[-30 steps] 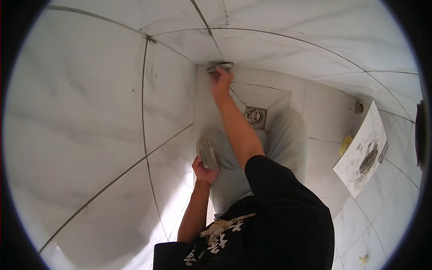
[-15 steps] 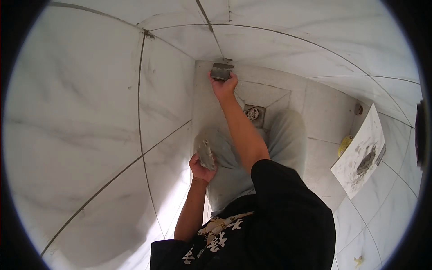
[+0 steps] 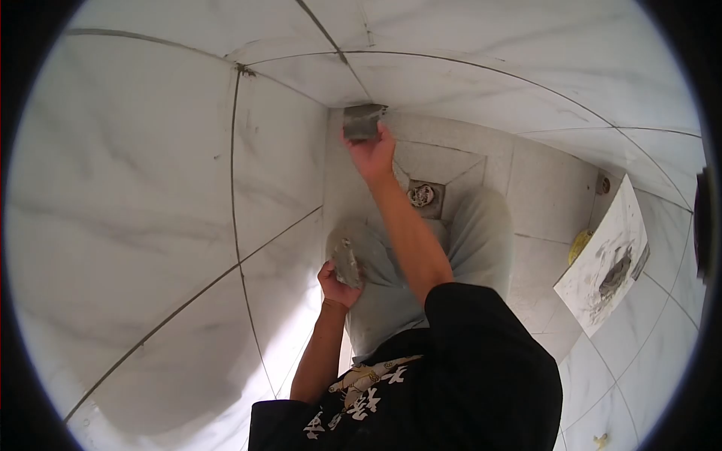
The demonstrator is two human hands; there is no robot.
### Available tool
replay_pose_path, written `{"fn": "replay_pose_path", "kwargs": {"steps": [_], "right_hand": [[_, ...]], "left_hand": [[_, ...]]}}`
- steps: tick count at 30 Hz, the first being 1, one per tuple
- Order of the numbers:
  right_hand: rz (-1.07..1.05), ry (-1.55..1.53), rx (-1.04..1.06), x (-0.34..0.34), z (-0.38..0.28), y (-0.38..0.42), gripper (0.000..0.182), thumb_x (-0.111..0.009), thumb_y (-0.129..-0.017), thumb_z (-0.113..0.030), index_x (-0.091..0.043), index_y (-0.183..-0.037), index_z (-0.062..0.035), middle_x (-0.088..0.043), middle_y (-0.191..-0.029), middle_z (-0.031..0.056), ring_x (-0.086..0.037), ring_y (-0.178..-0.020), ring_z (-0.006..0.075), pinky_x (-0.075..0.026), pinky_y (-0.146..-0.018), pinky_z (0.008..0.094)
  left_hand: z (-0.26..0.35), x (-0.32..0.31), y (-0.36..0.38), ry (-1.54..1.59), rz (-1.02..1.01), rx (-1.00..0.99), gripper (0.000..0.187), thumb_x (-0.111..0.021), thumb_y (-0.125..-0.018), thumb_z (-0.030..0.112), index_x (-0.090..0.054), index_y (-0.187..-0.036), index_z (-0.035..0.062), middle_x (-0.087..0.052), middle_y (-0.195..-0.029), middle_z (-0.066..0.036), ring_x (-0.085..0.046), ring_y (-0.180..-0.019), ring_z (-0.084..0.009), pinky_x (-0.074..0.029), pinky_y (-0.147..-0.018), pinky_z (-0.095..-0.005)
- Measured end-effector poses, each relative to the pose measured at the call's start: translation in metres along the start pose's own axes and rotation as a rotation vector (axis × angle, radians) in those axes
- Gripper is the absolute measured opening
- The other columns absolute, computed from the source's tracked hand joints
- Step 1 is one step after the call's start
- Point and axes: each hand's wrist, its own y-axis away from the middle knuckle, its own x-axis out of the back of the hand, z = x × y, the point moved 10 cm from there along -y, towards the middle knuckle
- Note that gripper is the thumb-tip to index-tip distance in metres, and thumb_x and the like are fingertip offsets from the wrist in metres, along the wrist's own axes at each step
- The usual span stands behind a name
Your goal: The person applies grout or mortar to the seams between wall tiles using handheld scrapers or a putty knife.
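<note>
My right hand (image 3: 374, 152) is stretched forward, its fingers closed round a dark grey flat scraper (image 3: 364, 122). The scraper's far edge is at the foot of the marbled tile wall (image 3: 451, 90), near the corner. Above my left thigh, my left hand (image 3: 339, 286) grips a flat plate smeared with grey paste (image 3: 347, 264). A dark grout line (image 3: 354, 79) runs down the wall to the scraper.
Between my knees and the wall lies a floor drain (image 3: 423, 196) with crumpled material in it. On the right, a white board (image 3: 590, 289) carries a grey paste heap (image 3: 617, 276), beside a yellow object (image 3: 579, 244). A tiled wall (image 3: 150, 188) rises at left.
My right hand has shifted slightly left, and the scraper has turned so more of its flat face shows. My left hand has hardly moved. The view has tilted slightly.
</note>
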Motion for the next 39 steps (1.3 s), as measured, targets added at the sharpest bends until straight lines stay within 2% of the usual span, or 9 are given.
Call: {"fn": "replay_pose_path", "kwargs": {"steps": [4, 7, 16, 23, 25, 31, 35, 37, 39], "right_hand": [[0.167, 0.001, 0.031, 0.036, -0.012, 0.010, 0.038, -0.037, -0.097, -0.027, -0.047, -0.125, -0.0034, -0.050, -0.129, 0.0191, -0.049, -0.116, 0.0372, -0.043, -0.096, 0.0574], [0.111, 0.032, 0.101, 0.038, -0.026, -0.011, 0.038, -0.036, -0.097, -0.027, -0.046, -0.125, -0.0028, -0.049, -0.129, 0.0188, -0.049, -0.116, 0.0359, -0.043, -0.096, 0.0577], [0.292, 0.042, 0.197, 0.043, -0.033, -0.035, 0.038, -0.035, -0.095, -0.025, -0.046, -0.124, -0.0035, -0.049, -0.124, 0.0171, -0.048, -0.108, 0.0342, -0.044, -0.091, 0.0537], [0.183, 0.014, 0.097, 0.052, -0.036, -0.042, 0.041, -0.037, -0.091, -0.027, -0.048, -0.123, -0.0045, -0.051, -0.125, 0.0175, -0.049, -0.109, 0.0351, -0.044, -0.087, 0.0517], [0.006, 0.093, 0.003, 0.047, -0.024, -0.029, 0.042, -0.037, -0.091, -0.028, -0.049, -0.123, -0.0050, -0.052, -0.125, 0.0182, -0.050, -0.108, 0.0355, -0.044, -0.087, 0.0526], [0.232, 0.012, 0.112, 0.061, -0.009, -0.028, 0.042, -0.035, -0.093, -0.028, -0.048, -0.125, -0.0048, -0.052, -0.125, 0.0188, -0.052, -0.105, 0.0359, -0.045, -0.085, 0.0526], [0.193, 0.048, 0.127, 0.050, -0.020, -0.043, 0.041, -0.034, -0.094, -0.026, -0.048, -0.125, -0.0040, -0.052, -0.124, 0.0192, -0.052, -0.104, 0.0354, -0.046, -0.083, 0.0520], [0.204, -0.002, 0.103, 0.036, -0.019, -0.039, 0.041, -0.034, -0.093, -0.025, -0.048, -0.124, -0.0023, -0.052, -0.123, 0.0193, -0.052, -0.102, 0.0362, -0.047, -0.081, 0.0498], [0.142, 0.011, 0.074, 0.017, -0.022, -0.030, 0.041, -0.034, -0.093, -0.025, -0.048, -0.124, -0.0017, -0.052, -0.123, 0.0199, -0.053, -0.101, 0.0369, -0.048, -0.081, 0.0485]], "left_hand": [[0.002, 0.000, -0.003, -0.037, 0.023, -0.032, 0.037, -0.057, -0.083, 0.033, -0.062, -0.109, 0.0059, -0.061, -0.088, -0.011, -0.061, -0.076, -0.0229, -0.053, -0.056, -0.0386], [-0.003, -0.010, -0.001, 0.012, -0.084, 0.029, 0.038, -0.056, -0.083, 0.032, -0.062, -0.109, 0.0049, -0.062, -0.088, -0.011, -0.062, -0.075, -0.0242, -0.055, -0.057, -0.0413], [-0.001, 0.000, -0.007, 0.022, -0.023, -0.020, 0.037, -0.057, -0.083, 0.032, -0.062, -0.108, 0.0048, -0.064, -0.091, -0.010, -0.064, -0.077, -0.0248, -0.056, -0.065, -0.0382], [0.001, 0.004, -0.010, -0.048, -0.036, -0.014, 0.038, -0.059, -0.081, 0.033, -0.062, -0.107, 0.0059, -0.064, -0.091, -0.009, -0.063, -0.078, -0.0234, -0.056, -0.062, -0.0374], [-0.001, 0.008, -0.005, -0.006, -0.009, -0.016, 0.038, -0.059, -0.080, 0.033, -0.062, -0.107, 0.0062, -0.064, -0.091, -0.009, -0.063, -0.077, -0.0237, -0.056, -0.062, -0.0381], [-0.001, -0.003, -0.006, 0.000, 0.049, -0.021, 0.036, -0.059, -0.080, 0.032, -0.064, -0.107, 0.0076, -0.065, -0.091, -0.008, -0.064, -0.077, -0.0235, -0.056, -0.062, -0.0372], [-0.004, 0.001, 0.004, -0.009, 0.125, -0.032, 0.035, -0.060, -0.080, 0.030, -0.065, -0.107, 0.0085, -0.067, -0.090, -0.008, -0.064, -0.076, -0.0231, -0.056, -0.063, -0.0360], [-0.005, -0.018, -0.001, -0.005, -0.105, 0.048, 0.034, -0.060, -0.081, 0.030, -0.065, -0.106, 0.0088, -0.068, -0.089, -0.007, -0.065, -0.074, -0.0234, -0.055, -0.062, -0.0348], [-0.004, -0.015, 0.000, -0.007, -0.096, 0.053, 0.034, -0.060, -0.081, 0.030, -0.065, -0.106, 0.0086, -0.068, -0.088, -0.007, -0.065, -0.075, -0.0236, -0.055, -0.061, -0.0345]]}}
